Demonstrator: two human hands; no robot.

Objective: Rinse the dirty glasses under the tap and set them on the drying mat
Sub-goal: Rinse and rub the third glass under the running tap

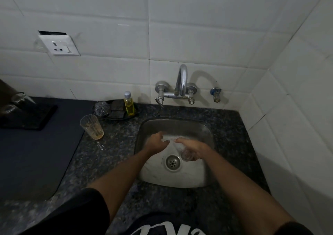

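Observation:
A clear glass [177, 147] lies tilted on its side over the steel sink [201, 173], blurred by water falling from the chrome tap [181, 80]. My right hand [197, 151] grips its base end near the drain. My left hand [158, 142] holds its rim end, fingers curled at the mouth. A second glass [92, 127] with orange residue stands upright on the granite counter, left of the sink. The dark blue drying mat [34, 155] lies further left.
A yellow soap bottle [129, 104] and scrub pads [108, 109] sit behind the sink's left corner. A black block [32, 116] with clear glassware [18, 98] occupies the far left back. Tiled walls close in behind and at the right.

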